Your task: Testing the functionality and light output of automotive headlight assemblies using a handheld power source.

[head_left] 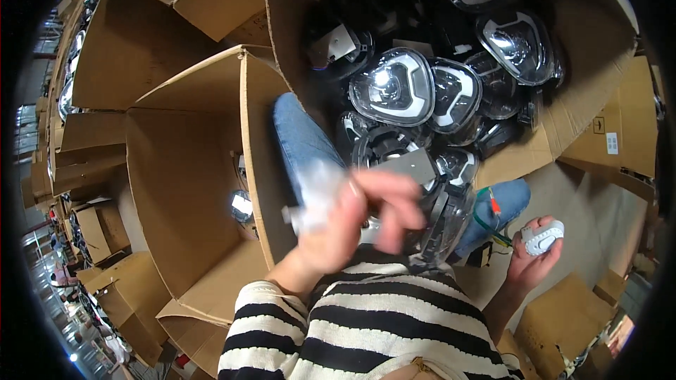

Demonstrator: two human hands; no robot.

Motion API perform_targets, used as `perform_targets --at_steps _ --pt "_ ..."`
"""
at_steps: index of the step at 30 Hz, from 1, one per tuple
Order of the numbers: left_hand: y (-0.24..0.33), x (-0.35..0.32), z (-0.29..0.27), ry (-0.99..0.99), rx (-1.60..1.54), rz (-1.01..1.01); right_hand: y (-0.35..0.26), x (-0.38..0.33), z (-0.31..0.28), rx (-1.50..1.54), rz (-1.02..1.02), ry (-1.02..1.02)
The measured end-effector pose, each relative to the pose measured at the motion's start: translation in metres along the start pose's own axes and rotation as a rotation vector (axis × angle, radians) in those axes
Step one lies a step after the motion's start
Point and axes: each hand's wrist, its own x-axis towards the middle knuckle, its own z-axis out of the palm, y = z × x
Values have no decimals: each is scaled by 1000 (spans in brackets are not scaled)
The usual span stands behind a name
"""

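My left hand [345,222] is smeared by motion above my lap, its fingers toward the right. A whitish, partly see-through thing [310,200] blurs against its left side; whether the fingers hold it I cannot tell. Off to the right, my right hand [536,262] is closed around a small rounded white-and-grey device [543,237]. Between my knees rests a headlamp [447,214] with a black housing and clear cover, partly hidden by the left hand. Green cable [483,224] with a red connector [495,205] lies across my right knee.
In front stands a large cardboard box [584,109] with several clear-covered headlamps [393,86] piled inside. An open cardboard box [176,197] at my left has a small lamp part [241,205] deep inside. More cartons [567,317] stand at the lower right.
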Motion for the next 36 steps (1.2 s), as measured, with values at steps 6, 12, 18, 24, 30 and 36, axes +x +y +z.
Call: perform_targets --at_steps 6,12,18,24,30,36 --pt "-25 63 -90 585 -264 26 5 -1 4 -28 39 -58" --pt "-70 102 -158 788 -231 -24 6 -6 23 -51 72 41" --pt "-65 119 -169 559 -290 -118 13 -7 19 -25 140 -39" --pt "-51 94 -105 463 1040 455 16 -10 8 -38 127 -165" --pt "-23 50 -72 350 1301 784 21 -6 17 -95 151 -148" --pt "-14 33 -47 281 1200 929 18 -10 12 -83 178 -248"
